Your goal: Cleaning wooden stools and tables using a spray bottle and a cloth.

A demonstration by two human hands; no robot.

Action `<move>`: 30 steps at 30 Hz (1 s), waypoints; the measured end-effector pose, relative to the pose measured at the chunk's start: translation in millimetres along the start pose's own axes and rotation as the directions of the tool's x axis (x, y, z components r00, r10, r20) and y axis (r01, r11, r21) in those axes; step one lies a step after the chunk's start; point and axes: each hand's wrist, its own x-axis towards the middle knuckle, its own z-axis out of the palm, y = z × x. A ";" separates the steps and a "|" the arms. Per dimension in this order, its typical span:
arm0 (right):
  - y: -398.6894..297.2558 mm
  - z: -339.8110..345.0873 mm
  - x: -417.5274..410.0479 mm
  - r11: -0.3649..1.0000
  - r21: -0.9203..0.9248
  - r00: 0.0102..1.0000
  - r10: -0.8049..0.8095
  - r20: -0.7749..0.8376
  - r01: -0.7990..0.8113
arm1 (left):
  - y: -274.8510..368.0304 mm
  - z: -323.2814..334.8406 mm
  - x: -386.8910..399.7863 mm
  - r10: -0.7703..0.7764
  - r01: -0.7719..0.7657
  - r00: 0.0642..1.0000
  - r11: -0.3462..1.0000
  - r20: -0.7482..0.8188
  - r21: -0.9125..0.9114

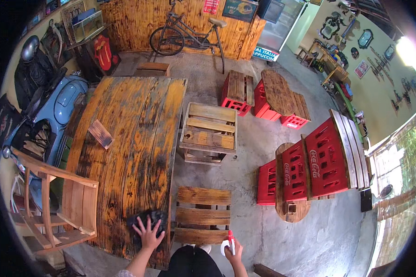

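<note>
My left hand (pixel 149 232) lies flat with fingers spread on a black cloth (pixel 140 221). It presses the cloth against the near right corner of a long wooden table (pixel 124 145) with dark burnt-looking grain. My right hand (pixel 234 253) grips a spray bottle with a red and white trigger head (pixel 231 239); the hand hides part of the bottle. That hand is off the table, just beyond the near edge of a slatted wooden stool (pixel 203 215). Farther up the tabletop rests a small wooden box or block (pixel 100 134).
A wooden chair (pixel 79 204) lies tipped against the table's left side. Another slatted stool (pixel 209 126) stands right of the table. Red crates (pixel 298 173) are stacked at right; wood-topped crate seats (pixel 240 88) stand beyond. A blue scooter (pixel 64 100) and bicycle (pixel 194 38) line the walls.
</note>
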 end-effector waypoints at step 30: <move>86.9 53.6 -8.0 0.988 0.046 0.989 0.143 0.043 -0.145 | 99.9 1.6 147.8 0.295 -0.619 0.784 0.311 0.545 0.722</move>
